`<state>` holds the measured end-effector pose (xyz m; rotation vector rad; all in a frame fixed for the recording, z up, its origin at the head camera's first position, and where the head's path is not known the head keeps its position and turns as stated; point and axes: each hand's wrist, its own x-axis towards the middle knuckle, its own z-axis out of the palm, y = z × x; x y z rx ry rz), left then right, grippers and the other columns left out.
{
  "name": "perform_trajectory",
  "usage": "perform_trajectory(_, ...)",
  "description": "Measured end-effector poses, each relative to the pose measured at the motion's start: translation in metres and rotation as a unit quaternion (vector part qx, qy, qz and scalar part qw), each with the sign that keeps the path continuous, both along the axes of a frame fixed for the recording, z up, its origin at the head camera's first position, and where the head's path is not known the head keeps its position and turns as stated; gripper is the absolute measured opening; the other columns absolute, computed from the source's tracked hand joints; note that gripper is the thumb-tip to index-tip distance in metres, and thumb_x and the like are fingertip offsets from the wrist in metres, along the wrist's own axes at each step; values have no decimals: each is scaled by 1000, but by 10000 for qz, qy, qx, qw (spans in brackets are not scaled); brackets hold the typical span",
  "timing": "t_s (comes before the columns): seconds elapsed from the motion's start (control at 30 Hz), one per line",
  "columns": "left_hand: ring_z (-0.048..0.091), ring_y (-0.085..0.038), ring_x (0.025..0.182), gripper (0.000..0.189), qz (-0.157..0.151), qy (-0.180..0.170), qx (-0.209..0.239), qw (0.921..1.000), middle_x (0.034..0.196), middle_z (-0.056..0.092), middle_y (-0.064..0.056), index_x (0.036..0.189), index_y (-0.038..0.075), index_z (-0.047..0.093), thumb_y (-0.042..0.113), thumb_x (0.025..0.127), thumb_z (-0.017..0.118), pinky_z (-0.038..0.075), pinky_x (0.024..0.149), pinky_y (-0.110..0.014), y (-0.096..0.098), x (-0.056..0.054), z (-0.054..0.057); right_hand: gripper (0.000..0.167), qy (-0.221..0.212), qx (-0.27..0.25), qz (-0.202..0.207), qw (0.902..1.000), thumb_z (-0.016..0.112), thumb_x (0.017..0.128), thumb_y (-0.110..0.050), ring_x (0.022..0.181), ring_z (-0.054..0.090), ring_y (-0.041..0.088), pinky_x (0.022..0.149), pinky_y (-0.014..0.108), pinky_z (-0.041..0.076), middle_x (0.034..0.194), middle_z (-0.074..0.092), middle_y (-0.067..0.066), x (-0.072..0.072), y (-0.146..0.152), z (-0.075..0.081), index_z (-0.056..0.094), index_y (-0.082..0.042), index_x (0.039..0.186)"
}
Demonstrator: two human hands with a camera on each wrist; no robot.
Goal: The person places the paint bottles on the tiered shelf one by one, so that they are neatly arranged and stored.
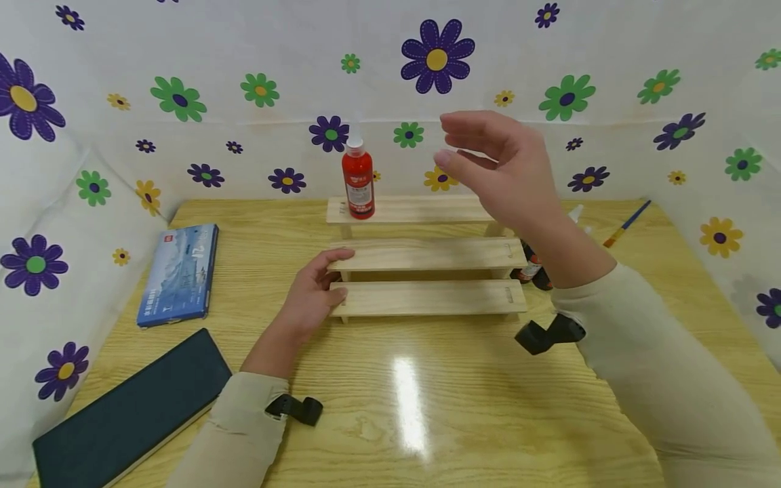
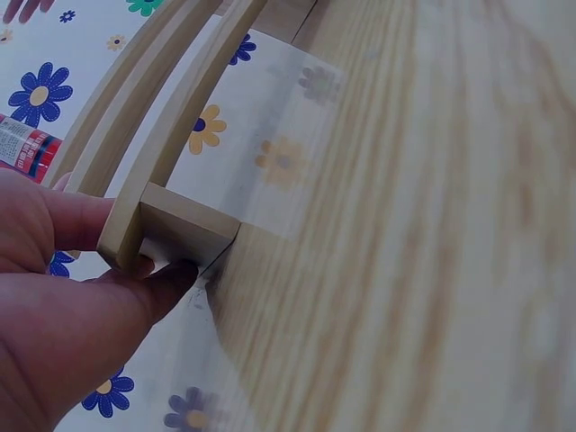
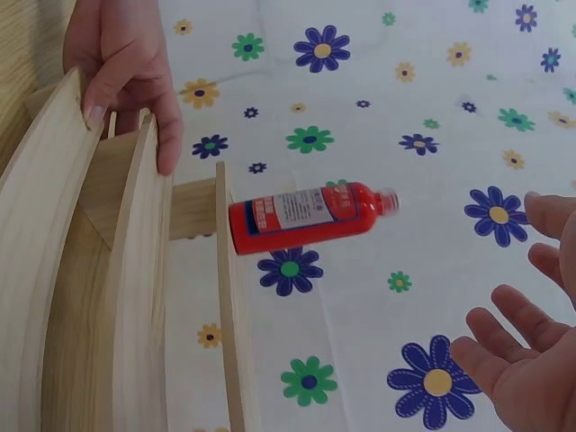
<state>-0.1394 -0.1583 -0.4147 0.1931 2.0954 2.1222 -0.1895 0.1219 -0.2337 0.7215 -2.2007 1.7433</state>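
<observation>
A three-tier wooden step rack [image 1: 427, 255] stands on the table, its tiers rising toward the back. My left hand [image 1: 305, 295] grips the rack's left end, with thumb and fingers around the lower tiers. On the top tier, near its left end, a red paint bottle [image 1: 358, 183] with a white cap stands upright. My right hand [image 1: 509, 163] is raised above the rack's right side with nothing in it. Its fingers [image 3: 504, 324] are loosely bent and spread, well apart from the red bottle [image 3: 301, 216] in the right wrist view.
Dark bottles [image 1: 529, 270] stand at the rack's right end, partly hidden by my right forearm. A blue-handled paintbrush [image 1: 631, 220] lies farther right. On the left are a blue box [image 1: 179, 274] and a long dark-green case [image 1: 131, 413]. A flowered cloth [image 1: 390, 68] hangs behind the table.
</observation>
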Motion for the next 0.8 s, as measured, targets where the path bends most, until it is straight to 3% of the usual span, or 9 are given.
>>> perform_trajectory(0.37,40,-40,125,60,-55,1,3,10000,151,36,-3,142,8,51,-23,91,48,47,75,-28,-2,-1,-2,35,151,208,-624,9977,72,90,0,115,61,22,95,30,48,123,66,9,15,49,5,70,-4,124)
perform_trajectory(0.53,39,-40,125,60,-56,-2,8,10000,151,35,-3,142,8,52,-24,91,48,47,75,-28,-1,0,-1,35,188,369,-1039,9937,71,91,0,115,61,20,94,26,48,124,66,8,20,73,1,70,-4,126)
perform_trajectory(0.73,40,-42,125,60,-54,26,-5,10000,150,36,-5,141,6,52,-24,90,49,47,75,-27,-1,-1,0,37,79,-57,-1151,9933,73,88,4,113,62,20,92,22,48,123,65,13,23,101,-7,69,-1,125)
perform_trajectory(0.8,40,-42,125,59,-37,11,-3,10000,150,36,-5,141,7,52,-24,90,49,47,75,-27,-1,-1,0,38,3,66,-1327,9911,73,88,2,113,61,19,92,21,47,123,65,11,25,109,-11,69,-2,126)
